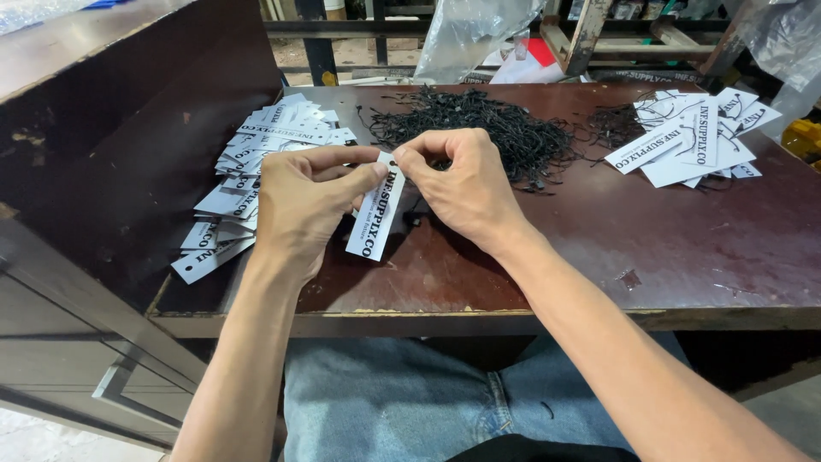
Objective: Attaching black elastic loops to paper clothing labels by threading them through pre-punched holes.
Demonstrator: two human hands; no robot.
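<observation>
My left hand (301,205) and my right hand (462,184) meet over the dark wooden table (684,248), both pinching the top end of one white paper tag (375,218) with black print. The tag hangs down tilted between them, just above the tabletop. A thin black string seems to sit at the tag's top between my fingertips, mostly hidden. Behind my hands lies a heap of black strings (479,124).
A spread pile of white tags (248,162) lies at the left of the table. Strung white tags (693,137) lie at the far right. A dark cabinet (103,171) stands at left. Clear plastic bags and wooden frames stand behind the table. My jeans show below.
</observation>
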